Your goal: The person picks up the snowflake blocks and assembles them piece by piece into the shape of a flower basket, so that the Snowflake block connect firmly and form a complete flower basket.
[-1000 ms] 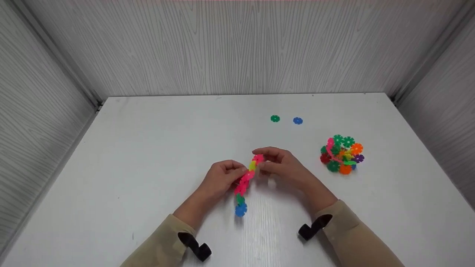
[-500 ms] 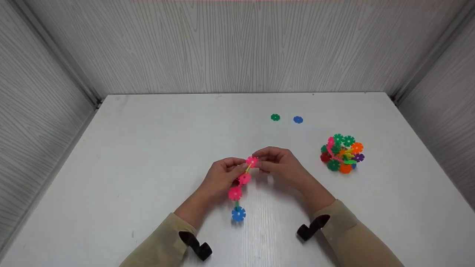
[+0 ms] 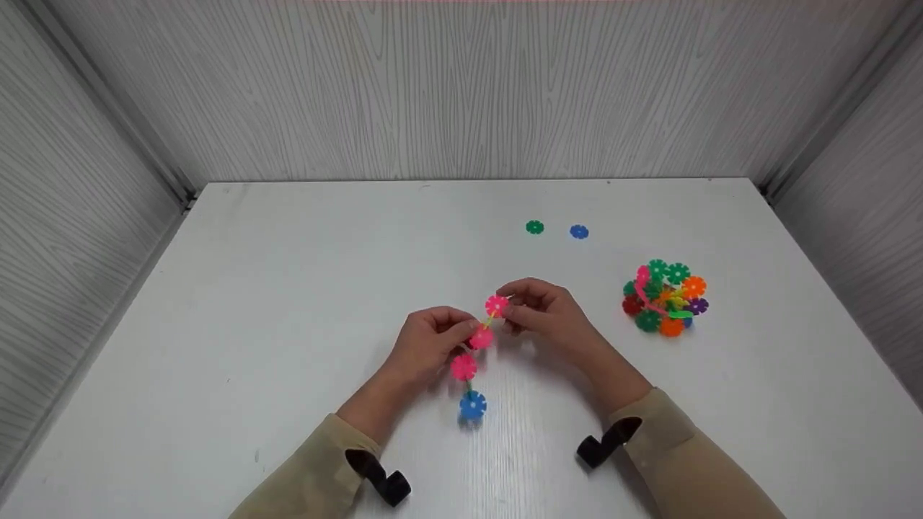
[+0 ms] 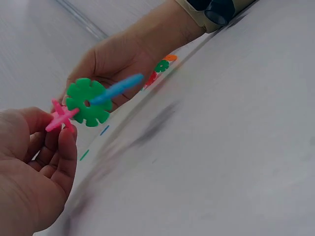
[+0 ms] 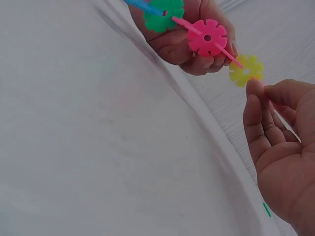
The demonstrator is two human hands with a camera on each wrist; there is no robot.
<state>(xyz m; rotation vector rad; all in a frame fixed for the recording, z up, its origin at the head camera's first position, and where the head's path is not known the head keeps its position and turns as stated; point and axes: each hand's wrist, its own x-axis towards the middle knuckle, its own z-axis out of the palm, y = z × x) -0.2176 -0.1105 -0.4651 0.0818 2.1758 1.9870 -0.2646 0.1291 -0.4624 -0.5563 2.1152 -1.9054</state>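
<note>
A chain of notched plastic snowflake discs [image 3: 464,367] hangs between my hands over the table. Its lower end has a blue disc [image 3: 473,405] joined to a green disc [image 4: 88,102]; above come pink discs [image 5: 207,38] and a yellow disc [image 5: 246,71]. My left hand [image 3: 429,346] pinches the chain around its middle, among the pink discs. At the top, my right hand [image 3: 551,313] pinches the pink end disc [image 3: 496,306] between thumb and fingers. In the right wrist view the fingertips mostly hide that end disc.
To the right on the white table [image 3: 288,288] sits a ball-like cluster of joined discs [image 3: 667,299] in many colours. A loose green disc [image 3: 534,227] and a loose blue disc [image 3: 579,231] lie flat near the back. Wood-grain panels [image 3: 461,94] enclose the table.
The chain has turned in my hands, so its pink and blue discs now face the head camera. Its blue end has swung slightly. Both hands still grip it and have shifted only a little.
</note>
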